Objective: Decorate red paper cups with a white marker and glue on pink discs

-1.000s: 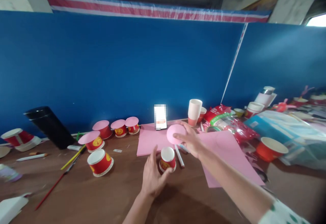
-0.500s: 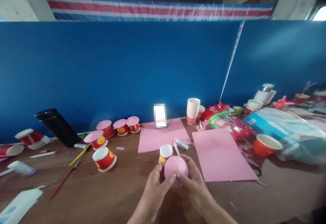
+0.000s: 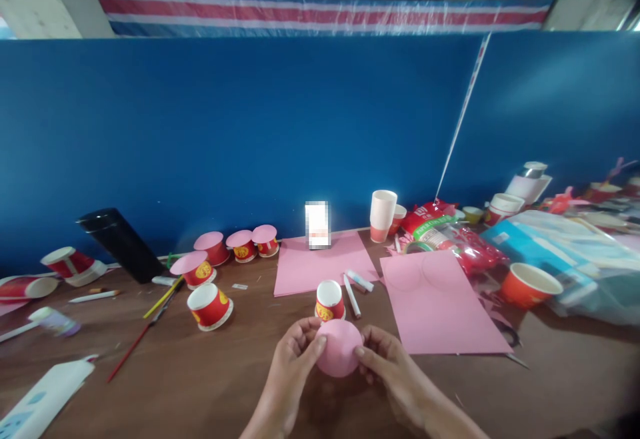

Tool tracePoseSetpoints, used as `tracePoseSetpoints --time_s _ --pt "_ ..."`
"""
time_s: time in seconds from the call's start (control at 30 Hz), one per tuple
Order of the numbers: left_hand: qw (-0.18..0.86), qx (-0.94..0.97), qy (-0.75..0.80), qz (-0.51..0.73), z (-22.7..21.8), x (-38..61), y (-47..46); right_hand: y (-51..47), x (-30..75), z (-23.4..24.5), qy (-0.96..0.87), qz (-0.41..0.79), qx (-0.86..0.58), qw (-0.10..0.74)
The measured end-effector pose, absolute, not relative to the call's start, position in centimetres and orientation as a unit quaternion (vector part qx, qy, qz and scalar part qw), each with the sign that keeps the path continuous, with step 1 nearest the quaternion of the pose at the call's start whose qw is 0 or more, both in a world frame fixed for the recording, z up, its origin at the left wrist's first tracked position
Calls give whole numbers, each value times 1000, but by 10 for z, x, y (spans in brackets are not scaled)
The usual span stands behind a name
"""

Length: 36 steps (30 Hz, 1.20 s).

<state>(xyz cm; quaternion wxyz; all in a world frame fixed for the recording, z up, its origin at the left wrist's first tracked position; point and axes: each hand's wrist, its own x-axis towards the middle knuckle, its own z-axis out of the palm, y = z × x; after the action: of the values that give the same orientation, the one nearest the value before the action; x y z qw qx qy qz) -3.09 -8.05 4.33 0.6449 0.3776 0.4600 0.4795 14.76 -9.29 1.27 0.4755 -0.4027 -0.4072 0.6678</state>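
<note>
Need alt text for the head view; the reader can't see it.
Left hand and right hand hold a pink paper disc in front of a red cup on a brown table. Pink sheets lie beyond and right; four pink-topped cups stand left.

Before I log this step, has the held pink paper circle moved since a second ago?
Yes: the held circle came nearer, from beyond the middle cup to its near side.

Partly hidden from me
I get the bright panel (image 3: 318,224) pixelated; the pink disc (image 3: 340,348) partly hides the cup (image 3: 329,298) behind.
</note>
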Motion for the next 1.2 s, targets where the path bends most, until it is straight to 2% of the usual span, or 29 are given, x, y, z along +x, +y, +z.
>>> tracePoseSetpoints --time_s 0.2,0.37,0.5,0.73,0.9,1.07,1.2 --pt "662 349 434 502 44 -33 -84 -93 138 11 -410 652 -391 504" --pt "664 353 425 505 34 -43 -82 -89 138 12 -468 628 -400 475" --pt "649 292 427 558 38 -62 -73 -72 143 21 -529 497 -455 515" --pt "630 173 413 634 44 -85 -56 -33 133 13 -622 313 -561 448" --pt "654 163 400 621 52 -70 -48 -24 126 3 -653 345 -525 423" --pt "672 196 387 601 66 -54 -43 -29 138 17 -676 356 -505 403" --pt "665 250 391 585 71 -48 -39 -32 151 41 -658 392 -463 445"
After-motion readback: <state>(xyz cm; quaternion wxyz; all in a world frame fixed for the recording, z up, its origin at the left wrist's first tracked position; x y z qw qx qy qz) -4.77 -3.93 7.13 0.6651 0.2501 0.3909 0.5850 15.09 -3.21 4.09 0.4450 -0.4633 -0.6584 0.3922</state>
